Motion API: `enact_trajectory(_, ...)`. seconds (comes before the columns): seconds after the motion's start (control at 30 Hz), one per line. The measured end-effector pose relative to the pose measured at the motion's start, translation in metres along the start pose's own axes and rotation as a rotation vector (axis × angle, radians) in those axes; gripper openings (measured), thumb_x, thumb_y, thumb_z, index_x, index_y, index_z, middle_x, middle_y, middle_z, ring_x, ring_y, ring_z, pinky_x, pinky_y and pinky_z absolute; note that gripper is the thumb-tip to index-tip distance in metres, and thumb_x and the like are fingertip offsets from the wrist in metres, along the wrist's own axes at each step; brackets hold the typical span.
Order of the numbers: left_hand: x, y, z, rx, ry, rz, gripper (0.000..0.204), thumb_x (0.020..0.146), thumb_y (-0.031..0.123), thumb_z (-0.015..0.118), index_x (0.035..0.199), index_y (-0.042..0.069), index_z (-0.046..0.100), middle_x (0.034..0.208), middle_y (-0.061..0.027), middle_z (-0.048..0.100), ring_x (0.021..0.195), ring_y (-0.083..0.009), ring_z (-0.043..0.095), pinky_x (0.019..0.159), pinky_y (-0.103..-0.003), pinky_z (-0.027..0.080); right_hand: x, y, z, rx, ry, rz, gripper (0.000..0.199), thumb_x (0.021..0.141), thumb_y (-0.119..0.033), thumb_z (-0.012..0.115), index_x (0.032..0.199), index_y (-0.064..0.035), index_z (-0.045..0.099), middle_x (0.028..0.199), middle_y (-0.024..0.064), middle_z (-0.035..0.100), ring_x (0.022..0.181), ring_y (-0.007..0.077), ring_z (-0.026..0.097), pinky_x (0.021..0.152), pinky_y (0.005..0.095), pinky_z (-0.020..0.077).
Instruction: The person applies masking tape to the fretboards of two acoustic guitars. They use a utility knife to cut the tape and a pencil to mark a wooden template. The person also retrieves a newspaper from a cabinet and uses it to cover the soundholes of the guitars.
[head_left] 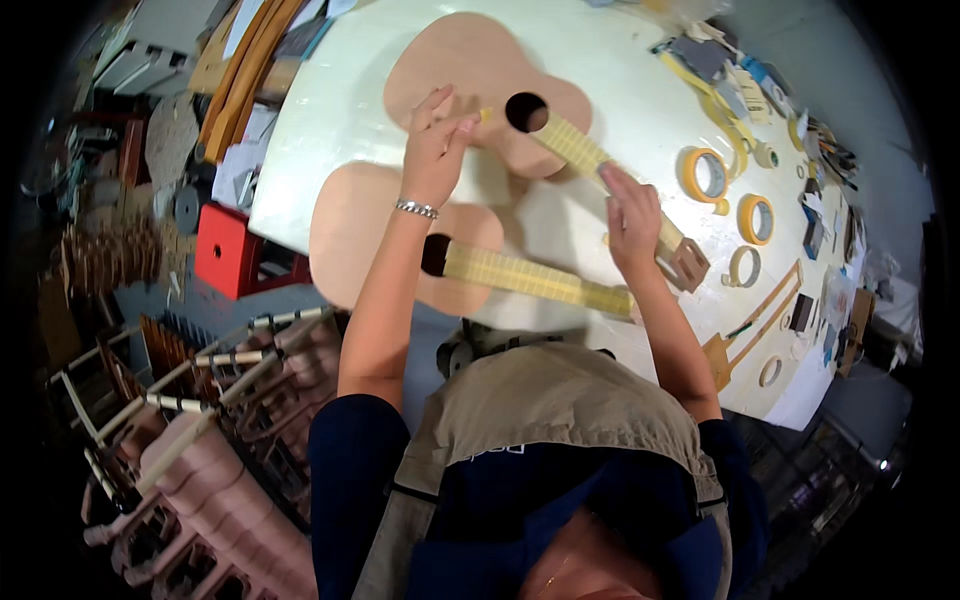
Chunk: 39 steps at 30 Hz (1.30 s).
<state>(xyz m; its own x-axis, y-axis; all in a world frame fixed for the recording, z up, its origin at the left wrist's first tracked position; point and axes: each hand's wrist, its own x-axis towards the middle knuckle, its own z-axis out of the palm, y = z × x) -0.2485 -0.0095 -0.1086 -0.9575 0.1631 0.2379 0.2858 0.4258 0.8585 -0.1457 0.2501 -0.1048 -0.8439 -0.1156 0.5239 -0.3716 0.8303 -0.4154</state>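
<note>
Two small unfinished guitars with pale pinkish-tan bodies lie on the table, their necks covered in yellow masking tape. Over the body of the far guitar (455, 60), my left hand (436, 150) is raised, wearing a silver bracelet. A small piece of yellow tape (487, 114) shows at its fingertips, which look pinched together. My right hand (632, 215) is closed over the taped neck (575, 147) of that guitar, short of its slotted headstock (688, 265). The near guitar (345, 230) lies closer to me, partly hidden by my left forearm.
The pale table (330, 100) holds tape rolls (704, 175) on the right, beside a wooden frame-like piece (755, 325) and scattered tools. A red stool (225, 250) stands left of the table. Lower left, a rack (180, 405) holds several guitar bodies (215, 480).
</note>
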Motion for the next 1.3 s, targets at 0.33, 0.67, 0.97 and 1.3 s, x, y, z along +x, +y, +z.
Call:
enact_trajectory(0.33, -0.122, -0.023, -0.058, -0.027, 0.337, -0.125, 0.031, 0.094, 0.023, 0.047, 0.108, -0.002, 0.059, 0.119, -0.0144, 0.055, 0.120, -0.0297, 0.047, 0.105, -0.043, 0.028, -0.035, -0.129, 0.066, 0.054, -0.421, -0.468, 0.039, 0.072, -0.016, 0.057, 0.110, -0.0088, 0.063, 0.117, -0.0029, 0.058, 0.080, 0.0159, 0.049, 0.066, 0.0283, 0.0410)
enact_trajectory(0.67, -0.120, -0.027, -0.059, -0.081, 0.290, -0.078, 0.034, 0.095, 0.028, 0.045, 0.109, 0.000, 0.059, 0.119, -0.0136, 0.056, 0.121, -0.0304, 0.046, 0.109, -0.047, 0.019, -0.024, -0.123, 0.057, 0.037, -0.552, -0.445, 0.034, 0.071, -0.011, 0.063, 0.105, -0.0060, 0.064, 0.115, -0.0006, 0.060, 0.075, 0.0199, 0.047, 0.066, 0.0318, 0.0413)
enact_trajectory(0.97, -0.120, -0.026, -0.060, -0.059, 0.252, -0.070, 0.033, 0.094, 0.026, 0.046, 0.108, -0.001, 0.059, 0.119, -0.0136, 0.056, 0.119, -0.0303, 0.047, 0.109, -0.047, 0.018, -0.021, -0.127, 0.059, 0.017, -0.489, -0.445, 0.028, 0.072, -0.021, 0.065, 0.097, -0.0084, 0.066, 0.101, -0.0022, 0.063, 0.081, 0.0171, 0.051, 0.070, 0.0301, 0.0407)
enact_trajectory(1.3, -0.147, -0.004, -0.046, 0.352, 0.056, -0.085, 0.016, 0.083, 0.020, 0.059, 0.078, 0.009, 0.070, 0.141, -0.0138, 0.034, 0.135, -0.0371, 0.020, 0.105, -0.062, 0.002, -0.028, -0.084, 0.017, 0.189, -0.266, -0.105, 0.040, 0.071, -0.003, 0.061, 0.111, -0.0105, 0.063, 0.116, 0.0026, 0.062, 0.076, 0.0209, 0.050, 0.072, 0.0294, 0.0395)
